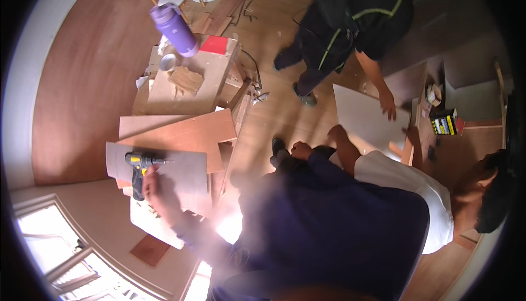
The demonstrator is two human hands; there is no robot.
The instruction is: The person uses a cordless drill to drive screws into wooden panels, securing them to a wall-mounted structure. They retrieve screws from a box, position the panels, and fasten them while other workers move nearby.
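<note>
A yellow and black cordless drill [140,165] lies on a grey board [189,172], its chuck pointing right. My left hand [160,191], blurred, reaches in from the lower middle and touches the drill's handle from the right; I cannot tell if the fingers close around it. My right hand [301,150] comes out of a dark blue sleeve above the wooden floor near the centre. It is curled into a fist with nothing visible in it, next to a black shoe [276,148].
Brown boards [186,131] are stacked on a wooden workbench [208,71] that carries a purple bottle [175,27] and a red block [213,44]. A person in black [356,16] and a person in white [411,180] hold a white panel [361,117]. A window [49,240] is lower left.
</note>
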